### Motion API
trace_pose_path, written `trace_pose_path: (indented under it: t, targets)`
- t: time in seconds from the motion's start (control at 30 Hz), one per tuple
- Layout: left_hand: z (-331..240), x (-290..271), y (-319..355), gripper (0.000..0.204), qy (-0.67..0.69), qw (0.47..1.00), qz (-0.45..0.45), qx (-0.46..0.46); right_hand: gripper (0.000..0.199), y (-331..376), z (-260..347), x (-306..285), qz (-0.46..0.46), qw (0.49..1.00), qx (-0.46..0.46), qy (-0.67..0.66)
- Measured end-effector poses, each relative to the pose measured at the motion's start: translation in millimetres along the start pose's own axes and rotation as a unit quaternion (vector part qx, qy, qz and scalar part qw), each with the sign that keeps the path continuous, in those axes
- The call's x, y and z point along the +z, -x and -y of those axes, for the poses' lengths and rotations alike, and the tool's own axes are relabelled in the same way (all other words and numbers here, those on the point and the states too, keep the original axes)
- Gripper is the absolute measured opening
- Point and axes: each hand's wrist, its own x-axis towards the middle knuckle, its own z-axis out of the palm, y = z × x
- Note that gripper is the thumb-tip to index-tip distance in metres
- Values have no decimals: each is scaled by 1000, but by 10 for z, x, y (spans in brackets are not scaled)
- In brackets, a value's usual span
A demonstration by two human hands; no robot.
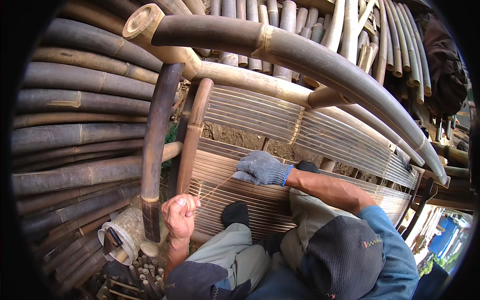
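— What's he got hold of down there?

— A thin pale binding strand (215, 188). It runs taut across the near left corner of the flat seat panel of narrow tan bamboo slats (280, 200). His bare left hand (179, 216) is just off the panel's left edge, balled into a fist with the strand clamped inside the curled fingers.

— And the other hand?

— The right hand in the grey knitted glove (261, 168) lies on the slats, further in across the panel. The fingers are together and bent down onto them. The strand's far end slips under that glove, so I can't tell whether he's pinching it or only pressing on it.

— Looks fiddly.

— I'd say the trick is an even pull. The fist should draw straight along the line of the strand, not sideways, or the strand could saw on a slat edge and fray. The gloved hand needs to bear down firmly so the slats don't lift or spread.

— What about that dark brown curved bamboo post (154, 150)?

— It stands at the panel's left side, just beyond his fist, so there's little elbow room that way. A short, steady pull seems wiser than a long yank.

— What else is about?

— A second slatted panel (300, 125) rises behind the seat, and stacked grey-brown bamboo poles (75, 135) lie off to its left.
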Motion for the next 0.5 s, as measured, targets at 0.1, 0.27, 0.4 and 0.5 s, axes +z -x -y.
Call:
trace_pose_path:
  t: [0.1,0.27,0.4,0.5]
  targets:
    - [149,29,33,38,54,997,-8,-52,48,223,-53,98,-23,999,21,-26]
    - [301,-131,220,39,80,993,-29,-82,42,302,120,-28,38,999,17,36]
    - [933,-301,507,36,149,976,-9,-156,34,357,28,-29,59,992,-65,85]
    - [1291,-586,912,29,-33,968,-38,-245,20,374,269,122,137,988,-55,37]
